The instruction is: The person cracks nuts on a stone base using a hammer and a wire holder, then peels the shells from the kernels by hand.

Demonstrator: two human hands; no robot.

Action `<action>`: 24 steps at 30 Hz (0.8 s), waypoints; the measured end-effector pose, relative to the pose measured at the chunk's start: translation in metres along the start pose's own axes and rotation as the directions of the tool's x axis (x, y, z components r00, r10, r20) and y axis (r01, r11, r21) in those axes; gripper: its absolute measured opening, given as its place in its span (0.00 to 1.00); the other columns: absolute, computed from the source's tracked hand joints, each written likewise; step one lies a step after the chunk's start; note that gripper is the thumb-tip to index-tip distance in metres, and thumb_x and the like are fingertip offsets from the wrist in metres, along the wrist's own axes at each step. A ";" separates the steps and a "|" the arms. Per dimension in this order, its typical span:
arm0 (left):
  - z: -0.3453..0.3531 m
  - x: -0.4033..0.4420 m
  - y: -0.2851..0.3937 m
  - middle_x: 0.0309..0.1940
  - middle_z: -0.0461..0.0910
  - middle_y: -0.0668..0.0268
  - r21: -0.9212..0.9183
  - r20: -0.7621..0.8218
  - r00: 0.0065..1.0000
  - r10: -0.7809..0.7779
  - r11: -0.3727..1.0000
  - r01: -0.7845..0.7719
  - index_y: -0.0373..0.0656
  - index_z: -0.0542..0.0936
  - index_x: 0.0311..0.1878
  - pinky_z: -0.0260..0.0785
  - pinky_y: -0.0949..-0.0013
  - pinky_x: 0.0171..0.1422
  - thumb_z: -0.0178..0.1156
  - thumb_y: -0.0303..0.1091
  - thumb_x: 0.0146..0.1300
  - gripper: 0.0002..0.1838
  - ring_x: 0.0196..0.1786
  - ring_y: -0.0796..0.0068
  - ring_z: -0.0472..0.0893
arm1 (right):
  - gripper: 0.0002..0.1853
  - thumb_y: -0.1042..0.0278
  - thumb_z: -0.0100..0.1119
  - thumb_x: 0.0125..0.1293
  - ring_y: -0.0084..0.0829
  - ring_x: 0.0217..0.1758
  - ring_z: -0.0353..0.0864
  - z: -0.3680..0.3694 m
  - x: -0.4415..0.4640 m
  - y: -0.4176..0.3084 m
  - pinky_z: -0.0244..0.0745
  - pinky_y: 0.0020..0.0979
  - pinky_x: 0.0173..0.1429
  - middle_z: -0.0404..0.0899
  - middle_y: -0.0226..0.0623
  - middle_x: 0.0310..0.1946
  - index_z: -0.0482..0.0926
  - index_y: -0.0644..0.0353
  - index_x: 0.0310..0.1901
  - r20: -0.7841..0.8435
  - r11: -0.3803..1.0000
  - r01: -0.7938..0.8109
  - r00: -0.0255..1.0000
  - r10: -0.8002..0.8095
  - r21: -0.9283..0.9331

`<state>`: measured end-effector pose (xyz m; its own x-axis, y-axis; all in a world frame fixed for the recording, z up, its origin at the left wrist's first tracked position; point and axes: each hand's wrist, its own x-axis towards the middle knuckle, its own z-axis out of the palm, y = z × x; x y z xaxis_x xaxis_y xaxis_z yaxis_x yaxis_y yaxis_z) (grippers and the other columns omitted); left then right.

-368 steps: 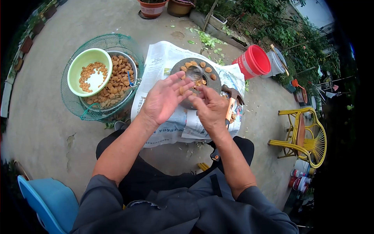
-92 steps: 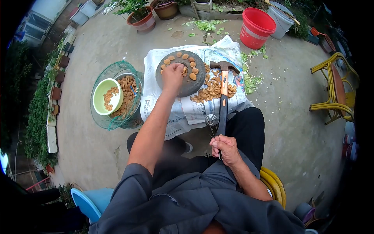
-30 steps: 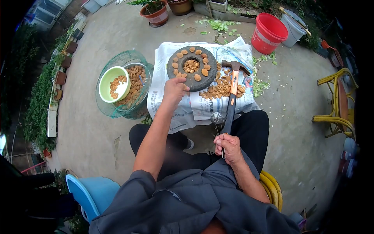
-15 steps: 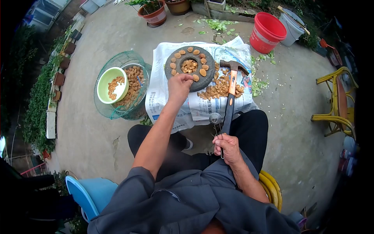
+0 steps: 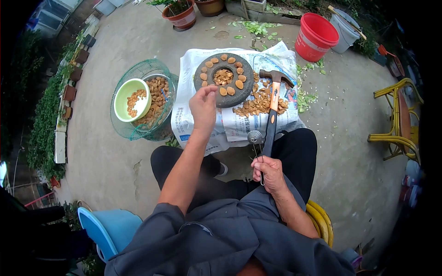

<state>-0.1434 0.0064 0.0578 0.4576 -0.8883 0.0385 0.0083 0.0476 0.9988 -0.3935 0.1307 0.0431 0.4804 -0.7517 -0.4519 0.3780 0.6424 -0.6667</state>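
Observation:
My left hand [image 5: 203,106] is at the lower-left edge of a round grey stone ring [image 5: 239,97], its fingers drawn together; whether anything is in them is hidden. Brown apricot pits [image 5: 239,84] lie spaced around the ring's top, two of them just right of my fingertips. Broken shells [image 5: 223,77] fill its centre hole. Closed around the thin wire handle of a coil-headed whisk [image 5: 254,137] is my right hand [image 5: 269,173], low over my lap. A claw hammer [image 5: 274,99] points away from me, its grip end running down close to that hand.
Newspaper [image 5: 193,69] lies under the ring, with a pile of shells [image 5: 258,105] to the right. On the left, a green bowl [image 5: 120,109] with kernels rests over a basin of pits [image 5: 158,87] in green netting [image 5: 120,131]. A red bucket [image 5: 315,39] and yellow chair [image 5: 393,112] stand farther right.
Another apricot pit now sits on the ring beside the one my left fingers were touching. That hand has shifted left. My right hand and the whisk have stayed put.

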 end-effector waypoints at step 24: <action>-0.019 -0.182 0.031 0.21 0.67 0.75 -0.411 0.436 0.760 -0.482 0.645 0.644 0.46 0.74 0.36 0.52 0.82 0.21 0.53 0.39 0.76 0.11 0.22 0.84 0.68 | 0.10 0.70 0.60 0.67 0.17 0.25 0.77 0.064 0.032 -0.001 0.71 0.19 0.29 0.82 0.30 0.29 0.83 0.68 0.43 -0.016 0.956 0.195 0.979 -0.204 -0.221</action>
<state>-0.2095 0.1779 0.0811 -0.0435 -0.8973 -0.4392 0.6654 -0.3540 0.6573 -0.3278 0.1161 0.0673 0.3806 -0.8690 -0.3163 0.2800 0.4342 -0.8562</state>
